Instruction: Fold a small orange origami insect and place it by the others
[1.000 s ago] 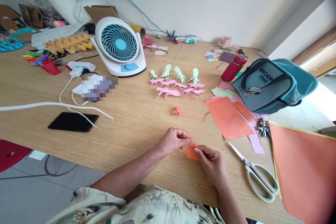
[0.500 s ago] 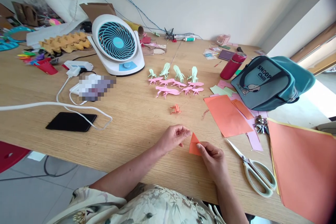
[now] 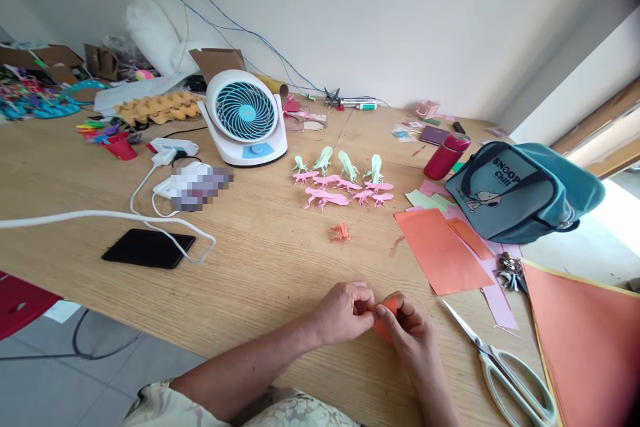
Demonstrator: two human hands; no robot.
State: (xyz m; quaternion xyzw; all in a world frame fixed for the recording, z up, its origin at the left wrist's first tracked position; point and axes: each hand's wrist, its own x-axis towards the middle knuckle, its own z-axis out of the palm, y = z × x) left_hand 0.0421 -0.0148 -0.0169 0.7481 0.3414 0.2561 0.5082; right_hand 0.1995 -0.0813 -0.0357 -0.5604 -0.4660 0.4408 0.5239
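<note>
Both hands meet over the near edge of the wooden table [image 3: 260, 260]. My left hand [image 3: 345, 310] and my right hand [image 3: 410, 333] pinch a small orange paper piece [image 3: 387, 320] between their fingertips; most of it is hidden by the fingers. A small folded orange paper figure [image 3: 341, 233] lies on the table just beyond the hands. Farther back stand rows of pink paper figures [image 3: 345, 188] and pale green paper figures [image 3: 345, 163].
Orange paper sheets [image 3: 440, 250] and a large orange sheet [image 3: 595, 340] lie at right, with white-handled scissors [image 3: 510, 373] and keys [image 3: 510, 272]. A teal bag [image 3: 525, 190], red bottle [image 3: 445, 155], desk fan [image 3: 245, 117], black phone [image 3: 147, 248] and white cable [image 3: 100, 215] occupy the table.
My left hand, apart from the paper half a second ago, has come back to it; both hands now close around the orange piece. The camera view has tilted, shifting everything lower in frame.
</note>
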